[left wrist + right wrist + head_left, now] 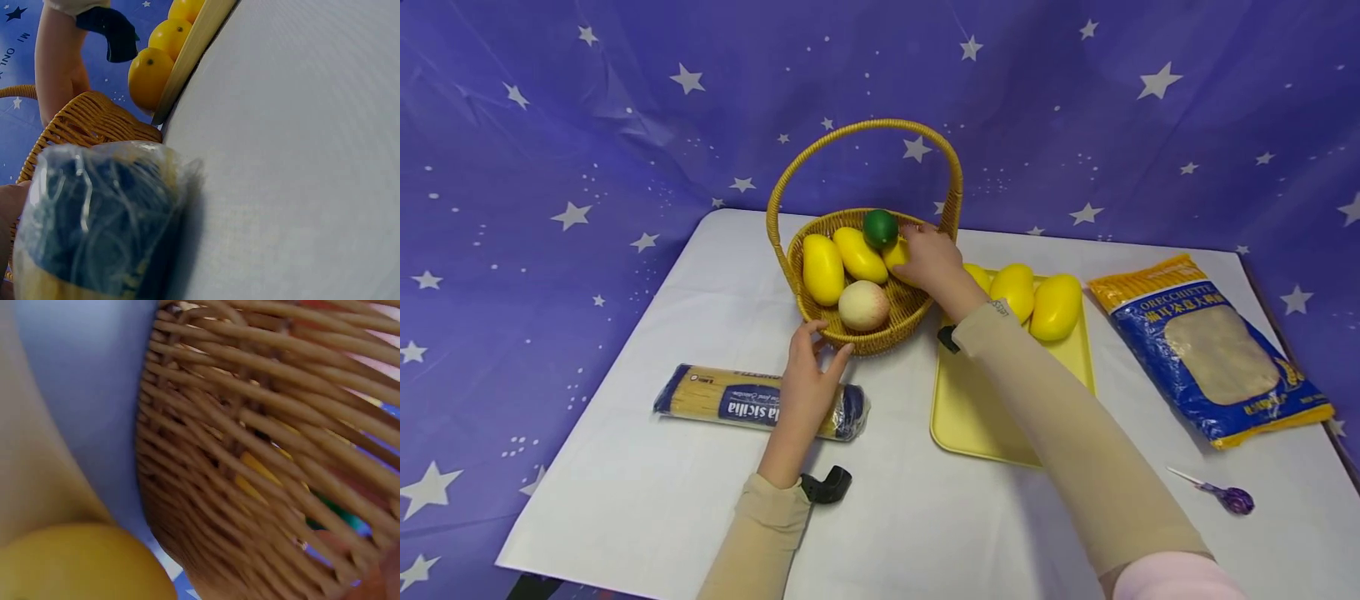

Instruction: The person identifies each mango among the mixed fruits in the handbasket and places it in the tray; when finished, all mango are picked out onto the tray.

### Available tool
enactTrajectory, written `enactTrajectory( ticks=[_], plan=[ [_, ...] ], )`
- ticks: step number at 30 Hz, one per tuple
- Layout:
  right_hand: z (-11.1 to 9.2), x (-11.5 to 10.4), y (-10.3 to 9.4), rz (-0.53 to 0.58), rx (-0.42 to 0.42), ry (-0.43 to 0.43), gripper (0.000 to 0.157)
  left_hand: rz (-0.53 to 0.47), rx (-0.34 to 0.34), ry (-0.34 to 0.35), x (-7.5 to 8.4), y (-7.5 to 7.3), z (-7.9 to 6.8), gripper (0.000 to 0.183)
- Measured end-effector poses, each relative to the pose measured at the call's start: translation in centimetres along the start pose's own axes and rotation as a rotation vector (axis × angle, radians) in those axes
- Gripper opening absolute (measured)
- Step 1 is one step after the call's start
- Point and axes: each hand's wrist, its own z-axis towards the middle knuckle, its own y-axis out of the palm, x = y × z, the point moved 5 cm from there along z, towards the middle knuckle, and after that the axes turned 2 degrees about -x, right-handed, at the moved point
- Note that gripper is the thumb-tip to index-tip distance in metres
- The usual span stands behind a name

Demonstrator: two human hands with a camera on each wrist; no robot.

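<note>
A wicker basket [895, 336] with a tall handle holds yellow mangoes [823, 269], a pale peach [863, 306] and a small green lime [880, 227]. Reaching in over its right side, my right hand [928, 256] has its fingers around another mango [896, 257], partly hidden beneath them. My left hand [808, 379] is at the basket's front, fingertips right at the rim and thumb spread apart. Below that hand lies a clear-wrapped pack of spaghetti [722, 395], whose blue end [100, 212] fills the near part of the left wrist view.
Right of the basket, a yellow tray [977, 417] bears several mangoes [1056, 307] at its far end, under my right forearm. A blue and yellow orecchiette bag [1221, 350] lies farther right, with a purple-wrapped lollipop [1234, 500] nearer. A starry purple cloth [647, 108] hangs behind.
</note>
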Motion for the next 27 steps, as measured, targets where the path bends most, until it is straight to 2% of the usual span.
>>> enactTrajectory(
  ticks=[4,11,27],
  plan=[
    [0.6,-0.3,0.8,-0.051,-0.01,-0.015,0.066,0.0,0.003,0.004,0.0,0.0,0.0,0.052],
    [1.3,0.1,1.6,-0.087,0.015,0.011,0.065,0.017,0.003,0.023,-0.1,0.1,0.1,0.051],
    [0.5,0.6,1.6,-0.107,0.057,0.017,0.065,0.037,-0.011,0.034,-0.1,0.1,0.0,0.053]
  ],
)
